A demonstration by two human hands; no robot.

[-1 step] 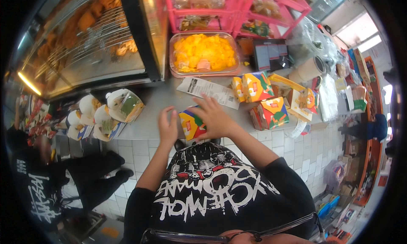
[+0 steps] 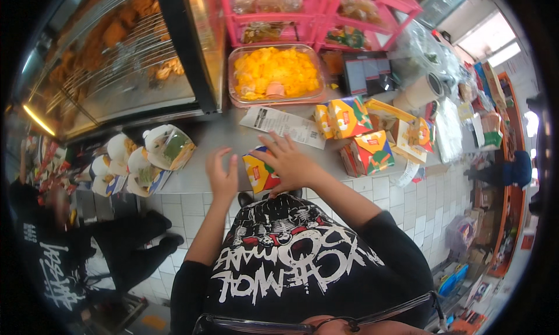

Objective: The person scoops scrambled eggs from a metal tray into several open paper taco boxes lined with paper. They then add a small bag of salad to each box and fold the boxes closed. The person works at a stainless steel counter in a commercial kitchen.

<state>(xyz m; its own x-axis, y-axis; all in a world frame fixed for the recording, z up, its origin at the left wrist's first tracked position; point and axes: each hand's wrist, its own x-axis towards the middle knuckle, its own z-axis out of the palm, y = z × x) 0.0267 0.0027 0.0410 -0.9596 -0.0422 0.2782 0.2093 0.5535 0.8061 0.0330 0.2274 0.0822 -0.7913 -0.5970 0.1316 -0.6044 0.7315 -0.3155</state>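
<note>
A small carton food box [image 2: 255, 175], patterned in yellow, red, blue and green, stands by the counter's near edge. My right hand [image 2: 291, 163] grips it from the right, thumb on the near side and fingers across its top and far side; the palm hides much of the box. Just left of the box, my left hand [image 2: 221, 175] is open, fingers apart and curved, touching nothing visible. Beyond my hands lies a long printed paper slip [image 2: 282, 125].
Matching cartons [image 2: 350, 117] stand to the right beside an open tray box [image 2: 404, 140]. Open filled boxes [image 2: 169, 147] sit left, below a glass fried-food cabinet [image 2: 204, 73]. A clear tub of yellow pieces [image 2: 276, 73] fronts pink racks [image 2: 329, 15]. Another person [image 2: 64, 236] stands at left.
My left hand has drawn slightly left, widening its gap from the carton. My right hand stays on the carton. The whole view has shifted a little.
</note>
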